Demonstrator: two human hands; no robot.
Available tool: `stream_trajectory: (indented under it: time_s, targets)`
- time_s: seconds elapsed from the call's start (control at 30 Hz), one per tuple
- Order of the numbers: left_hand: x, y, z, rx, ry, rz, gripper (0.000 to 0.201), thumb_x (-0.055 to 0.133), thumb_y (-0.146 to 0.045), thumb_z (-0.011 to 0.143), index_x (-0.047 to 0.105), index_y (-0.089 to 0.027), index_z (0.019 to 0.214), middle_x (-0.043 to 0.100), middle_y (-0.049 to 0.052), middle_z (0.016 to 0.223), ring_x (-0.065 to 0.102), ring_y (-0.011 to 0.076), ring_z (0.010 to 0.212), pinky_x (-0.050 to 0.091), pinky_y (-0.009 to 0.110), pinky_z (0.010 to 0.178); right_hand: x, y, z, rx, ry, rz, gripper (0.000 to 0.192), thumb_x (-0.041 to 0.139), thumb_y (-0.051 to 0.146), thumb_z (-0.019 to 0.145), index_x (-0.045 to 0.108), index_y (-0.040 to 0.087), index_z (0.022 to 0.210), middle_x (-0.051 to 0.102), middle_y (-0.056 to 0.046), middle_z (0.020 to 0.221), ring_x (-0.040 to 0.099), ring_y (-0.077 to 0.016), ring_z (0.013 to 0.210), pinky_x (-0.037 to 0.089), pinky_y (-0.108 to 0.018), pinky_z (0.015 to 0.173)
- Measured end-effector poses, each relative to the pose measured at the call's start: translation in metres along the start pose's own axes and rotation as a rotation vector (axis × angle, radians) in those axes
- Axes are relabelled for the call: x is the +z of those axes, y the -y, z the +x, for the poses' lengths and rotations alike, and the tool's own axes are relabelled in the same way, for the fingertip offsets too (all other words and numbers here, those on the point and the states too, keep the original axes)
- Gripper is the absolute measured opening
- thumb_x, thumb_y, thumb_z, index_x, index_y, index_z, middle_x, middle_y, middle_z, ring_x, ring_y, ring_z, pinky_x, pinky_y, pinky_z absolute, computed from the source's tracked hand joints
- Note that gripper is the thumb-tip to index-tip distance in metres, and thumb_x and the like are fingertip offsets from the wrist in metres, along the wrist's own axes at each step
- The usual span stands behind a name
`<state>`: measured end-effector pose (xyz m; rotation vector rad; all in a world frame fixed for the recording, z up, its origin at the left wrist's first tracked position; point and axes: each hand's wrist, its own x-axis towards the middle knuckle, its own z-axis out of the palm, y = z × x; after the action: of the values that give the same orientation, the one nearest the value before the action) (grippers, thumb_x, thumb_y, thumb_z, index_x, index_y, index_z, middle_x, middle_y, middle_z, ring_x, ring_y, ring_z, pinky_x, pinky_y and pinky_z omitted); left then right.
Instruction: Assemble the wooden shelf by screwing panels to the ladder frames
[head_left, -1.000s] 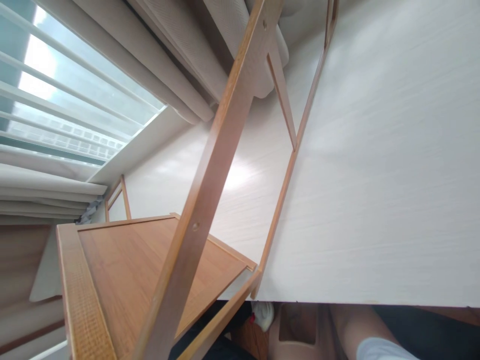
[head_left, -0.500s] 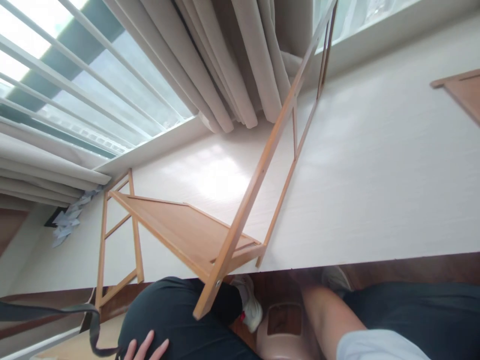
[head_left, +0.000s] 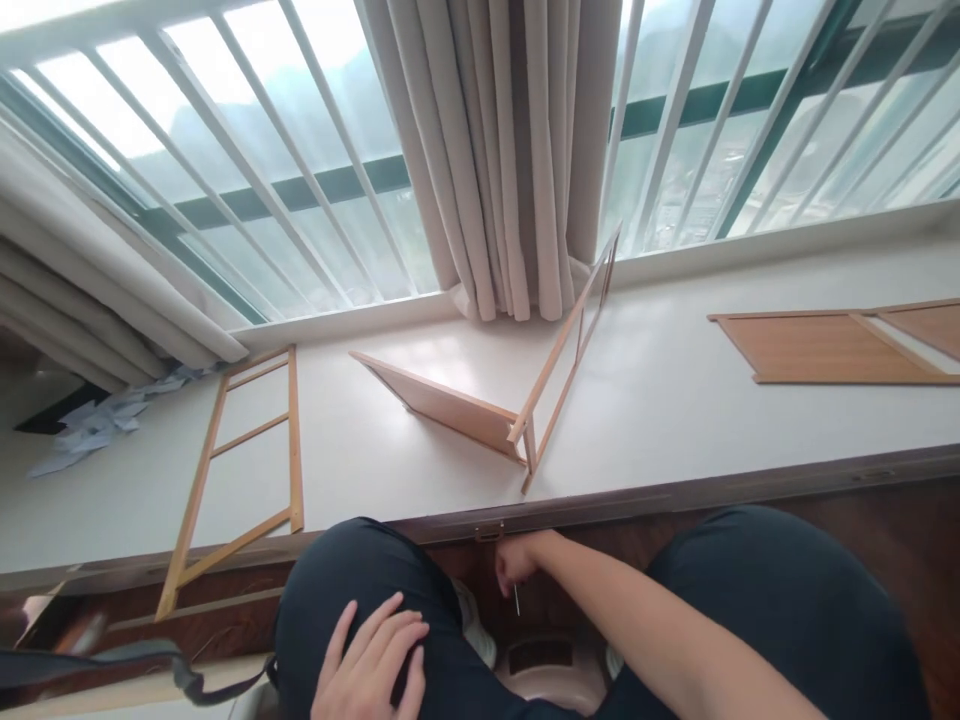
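The left hand point(head_left: 371, 668) lies spread on the round, dark-cloth knee point(head_left: 352, 562), while the right hand point(head_left: 517, 560) curls round a thin, silver, metal-looking stick point(head_left: 517, 600) below the flat white ledge point(head_left: 652, 405), likely so it won't drop.

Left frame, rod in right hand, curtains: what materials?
Left frame: probably wood or bamboo, satin-looking; honey-brown rails. Rod in the right hand: likely bare metal; thin, pale glint, too small to confirm. Curtains: apparently matte fabric; soft hanging folds.
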<state>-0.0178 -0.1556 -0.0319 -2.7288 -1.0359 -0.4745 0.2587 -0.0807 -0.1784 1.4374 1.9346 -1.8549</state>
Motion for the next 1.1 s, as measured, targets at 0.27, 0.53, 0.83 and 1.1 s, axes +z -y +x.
stream_trajectory:
  time_s: [0.27,0.53,0.83,1.1]
  targets:
    - [0.023,-0.047,0.061,-0.525,0.503,-0.689,0.033,0.052,-0.042,0.098,0.072,-0.024,0.117,0.076,0.006,0.117,0.070,0.0188,0.106,0.052,0.029,0.095,-0.005,0.050,-0.086,-0.244,-0.511,0.071,0.034,0.059,0.010,0.073,0.086,0.023,0.089,0.074,0.001,0.082,0.061,-0.0125,0.078,0.044,-0.021,0.076]
    - [0.049,-0.065,0.086,-0.529,0.554,-0.892,0.021,0.059,-0.032,0.089,0.069,-0.020,0.104,0.071,0.001,0.088,0.060,0.0158,0.081,0.040,0.026,0.076,0.021,0.043,-0.131,-0.067,-0.797,0.258,0.032,0.053,0.014,0.076,0.083,0.016,0.087,0.070,-0.002,0.066,0.062,-0.0142,0.062,0.047,-0.024,0.065]
    - [0.060,-0.079,0.089,-0.397,0.522,-0.826,0.022,0.047,-0.028,0.096,0.066,-0.018,0.092,0.068,0.006,0.099,0.058,0.0189,0.093,0.042,0.031,0.086,0.027,0.039,-0.125,-0.094,-0.897,0.350,0.030,0.052,0.014,0.077,0.081,0.017,0.085,0.077,-0.005,0.090,0.070,-0.0175,0.076,0.054,-0.028,0.077]
    - [0.057,-0.075,0.085,-0.372,0.433,-0.786,0.033,0.034,-0.032,0.106,0.057,-0.018,0.086,0.063,0.007,0.099,0.055,0.0200,0.096,0.043,0.035,0.091,-0.034,0.028,-0.205,0.139,-0.681,-0.268,0.053,0.062,0.043,0.097,0.061,0.023,0.146,0.076,-0.011,0.112,0.071,-0.0246,0.103,0.050,-0.033,0.091]
